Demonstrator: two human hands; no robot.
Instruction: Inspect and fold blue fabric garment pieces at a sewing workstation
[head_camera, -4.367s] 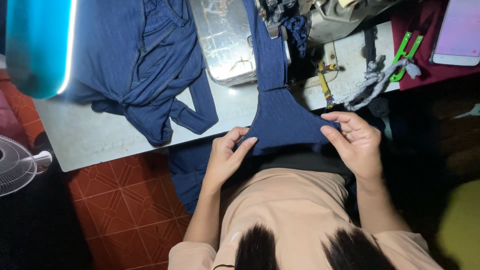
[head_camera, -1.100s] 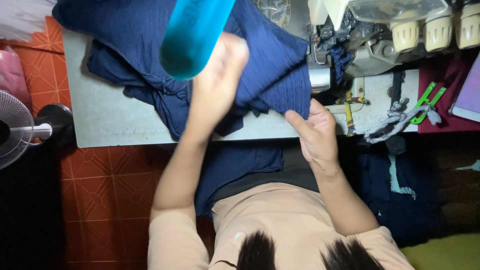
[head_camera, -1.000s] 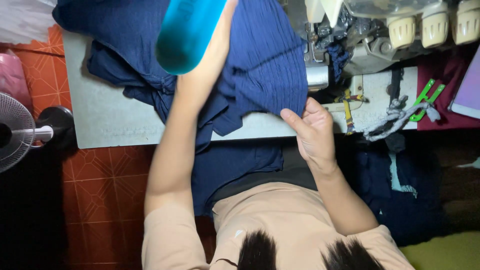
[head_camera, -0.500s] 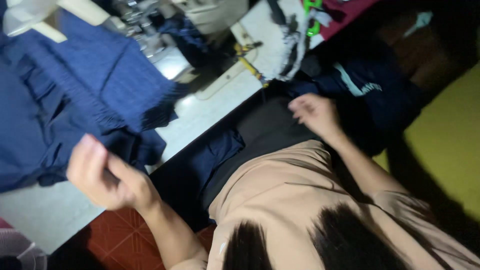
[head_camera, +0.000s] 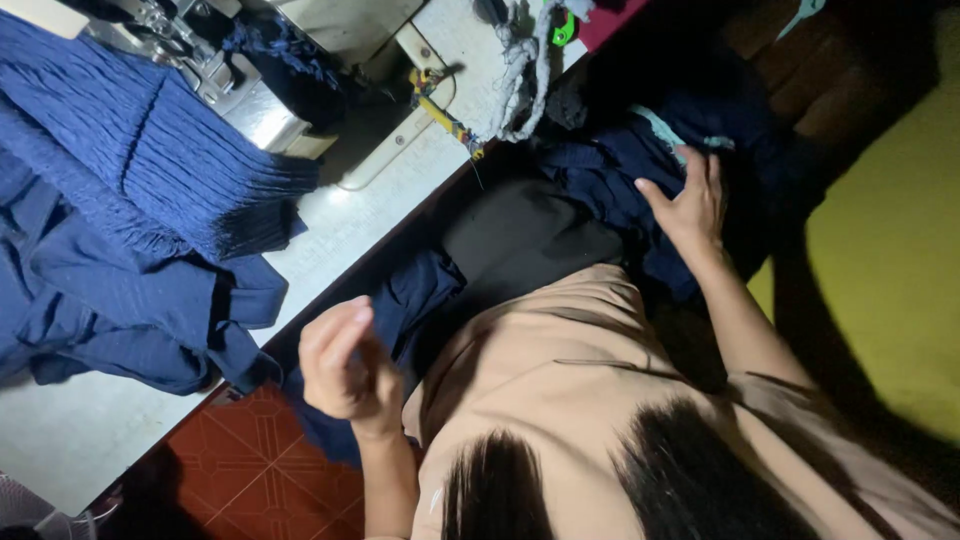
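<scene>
The right hand (head_camera: 690, 205) lies with spread fingers on a pile of dark blue cloth pieces (head_camera: 620, 170) beside the lap, touching it, not closed around it. The left hand (head_camera: 345, 360) is loosely curled and empty, just beside the navy garment (head_camera: 130, 240) hanging over the sewing table (head_camera: 360, 215) edge.

Pale bench (head_camera: 330, 225) runs diagonally, sewing machine (head_camera: 340, 25) at top. Red tiled floor (head_camera: 250, 470) below left. Dim light, right side dark.

My right hand (head_camera: 690, 205) rests on a crumpled dark-blue cloth heap (head_camera: 610, 180) beside my lap; my left hand (head_camera: 345, 360) hovers, loosely curled, near the blue cloth (head_camera: 410, 295) hanging off the table edge.
</scene>
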